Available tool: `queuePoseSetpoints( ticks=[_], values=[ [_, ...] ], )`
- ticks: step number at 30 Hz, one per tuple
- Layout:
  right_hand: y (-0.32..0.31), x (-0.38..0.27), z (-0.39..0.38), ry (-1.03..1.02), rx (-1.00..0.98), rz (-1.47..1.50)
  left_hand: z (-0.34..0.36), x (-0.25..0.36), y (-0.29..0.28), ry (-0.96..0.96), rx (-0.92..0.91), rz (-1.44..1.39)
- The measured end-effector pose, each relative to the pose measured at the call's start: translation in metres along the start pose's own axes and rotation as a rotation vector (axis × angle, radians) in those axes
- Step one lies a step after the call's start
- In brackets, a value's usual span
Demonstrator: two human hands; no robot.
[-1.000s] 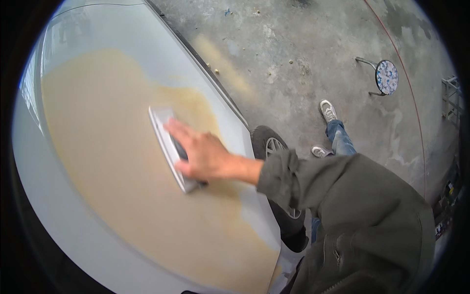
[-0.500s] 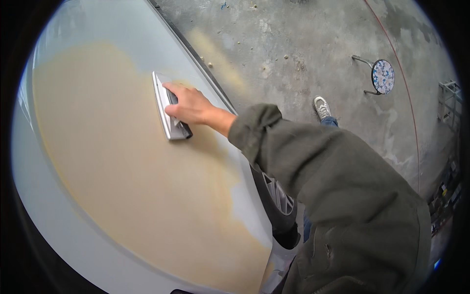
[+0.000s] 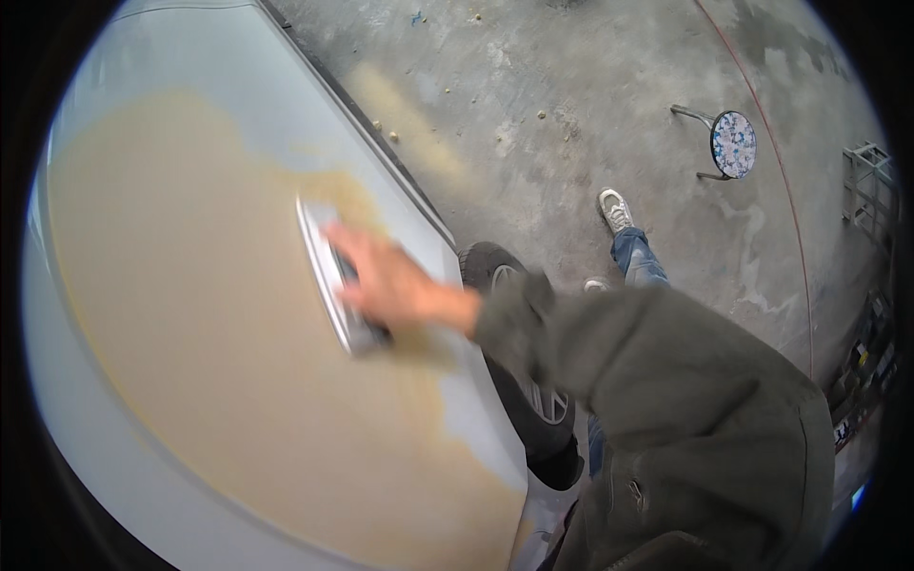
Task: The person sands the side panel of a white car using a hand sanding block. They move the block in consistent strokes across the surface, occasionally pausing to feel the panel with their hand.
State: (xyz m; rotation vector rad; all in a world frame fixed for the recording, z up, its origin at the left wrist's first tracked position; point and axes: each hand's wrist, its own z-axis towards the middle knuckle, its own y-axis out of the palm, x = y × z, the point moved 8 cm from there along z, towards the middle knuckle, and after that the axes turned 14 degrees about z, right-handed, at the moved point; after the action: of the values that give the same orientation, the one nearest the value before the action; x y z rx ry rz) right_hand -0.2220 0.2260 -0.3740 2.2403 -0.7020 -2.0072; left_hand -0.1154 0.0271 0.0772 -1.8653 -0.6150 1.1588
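A long, flat sanding block [image 3: 327, 278], silver-white with a dark handle, lies against a pale car body panel [image 3: 105, 457]. My right hand [image 3: 388, 281] is closed round its handle, palm down, blurred by motion. Under the block spreads a broad beige filler patch [image 3: 209, 305] with yellowish edges, covering much of the panel. The underside of the block and part of its handle are hidden. My left hand is out of the picture.
Beside the panel's right edge is a car wheel [image 3: 547, 404]. On the stained concrete floor [image 3: 533, 57] stand a round stool [image 3: 734, 145] with a patterned seat and a metal frame [image 3: 868, 186]. A red hose [image 3: 783, 171] runs past the stool. My shoe [image 3: 615, 209] shows near the wheel.
My right hand has moved the sanding block toward me, down the picture along the filler patch. The view has shifted slightly, and more of the wheel shows.
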Motion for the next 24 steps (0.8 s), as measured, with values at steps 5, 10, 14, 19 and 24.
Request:
queuePoseSetpoints(
  ticks=[5, 10, 14, 19, 24],
  values=[
    [0.001, -0.008, -0.017, 0.178, -0.109, 0.042, 0.000, 0.004, -0.005, 0.023, 0.020, 0.051],
    [-0.028, 0.026, 0.036, 0.222, -0.060, 0.074, 0.009, 0.003, -0.002, 0.050, 0.053, 0.025],
    [0.011, -0.009, -0.078, 0.231, -0.223, 0.055, -0.006, 0.006, -0.006, 0.001, 0.008, 0.037],
    [-0.034, 0.029, 0.027, 0.249, -0.063, 0.094, 0.010, 0.003, -0.004, 0.045, 0.055, 0.009],
    [0.004, 0.003, -0.076, 0.147, -0.129, 0.049, -0.002, 0.009, -0.005, -0.004, 0.028, 0.039]
  ],
)
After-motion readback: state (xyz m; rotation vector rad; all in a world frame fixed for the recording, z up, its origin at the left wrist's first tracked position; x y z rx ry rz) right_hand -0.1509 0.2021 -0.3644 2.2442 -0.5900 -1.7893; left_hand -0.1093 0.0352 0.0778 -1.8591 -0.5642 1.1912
